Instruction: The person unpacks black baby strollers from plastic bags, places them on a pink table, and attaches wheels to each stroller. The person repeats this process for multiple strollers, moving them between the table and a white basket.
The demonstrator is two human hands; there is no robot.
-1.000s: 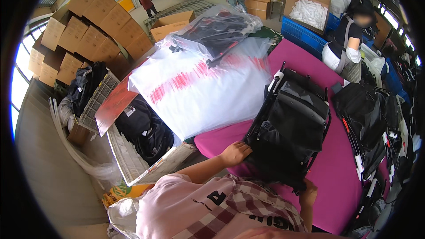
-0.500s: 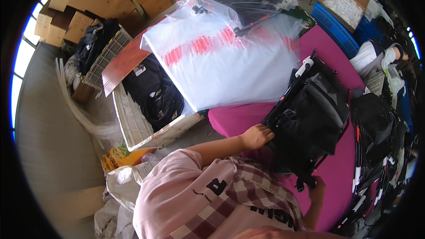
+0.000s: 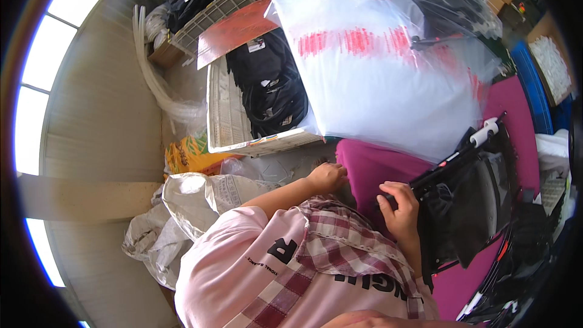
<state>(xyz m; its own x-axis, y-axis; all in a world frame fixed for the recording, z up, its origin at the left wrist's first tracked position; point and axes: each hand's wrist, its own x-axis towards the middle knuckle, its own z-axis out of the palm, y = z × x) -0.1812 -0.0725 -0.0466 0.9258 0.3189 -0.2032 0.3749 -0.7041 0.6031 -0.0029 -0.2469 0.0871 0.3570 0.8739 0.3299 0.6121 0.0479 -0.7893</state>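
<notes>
My left hand [image 3: 330, 177] is closed, fingers curled, beside the near left edge of the magenta-covered table [image 3: 381, 167]. Whether anything lies inside those fingers is hidden. My right hand [image 3: 402, 209] is raised just left of a folded black frame with fabric and mesh panels [image 3: 464, 203]; its thumb and fingers are apart, and nothing shows between them. The frame lies on the table's right part, with a white sleeve [image 3: 484, 133] on its tube at the far end.
Clear plastic sheets with red markings [image 3: 382, 91] cover the table's far part. A white crate [image 3: 228, 115] of black fabric pieces stands to the left. Near it are white woven sacks [image 3: 209, 197]. More black frames [image 3: 528, 261] crowd the right side.
Both hands have come off the black frame; the left moved left to the table edge, the right moved up and left. The view has swung left.
</notes>
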